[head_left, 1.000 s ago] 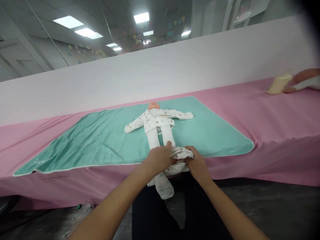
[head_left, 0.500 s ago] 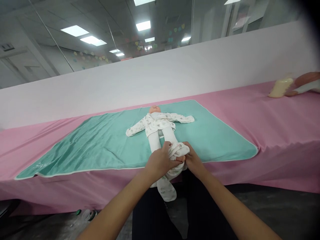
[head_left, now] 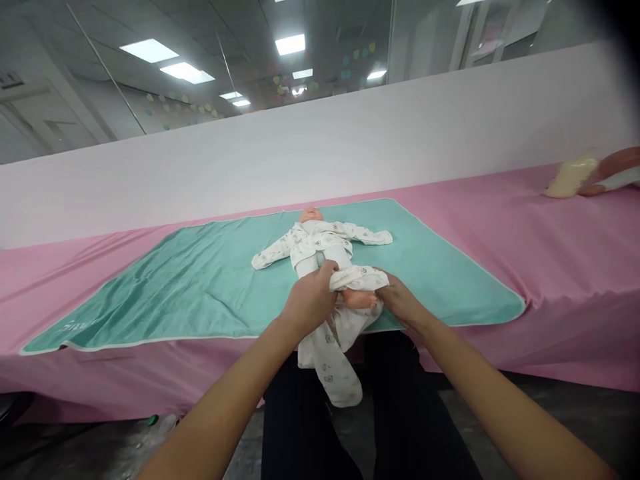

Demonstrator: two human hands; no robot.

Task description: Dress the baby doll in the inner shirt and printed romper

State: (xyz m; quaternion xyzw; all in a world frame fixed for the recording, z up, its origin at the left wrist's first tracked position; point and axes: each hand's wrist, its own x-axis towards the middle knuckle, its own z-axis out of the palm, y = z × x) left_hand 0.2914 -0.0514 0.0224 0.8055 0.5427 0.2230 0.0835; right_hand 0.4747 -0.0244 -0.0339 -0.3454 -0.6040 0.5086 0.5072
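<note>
A baby doll lies on its back, its head toward the wall, in a white printed top with the sleeves spread. My left hand and my right hand are closed on opposite sides of a pair of white printed baby pants. Gathered fabric is stretched between them above one bare doll foot, which pokes out. The other pants leg hangs down past the table edge over my lap. My left hand hides part of the doll's white legs.
Under the doll is a green blanket on a pink-covered table. At the far right, an arm of another doll or person lies beside a cream bottle. A white wall with glass above stands behind.
Both hands have moved up toward the doll's body with the pants fabric and spread slightly apart. More of the bare foot shows below the gathered cloth.
</note>
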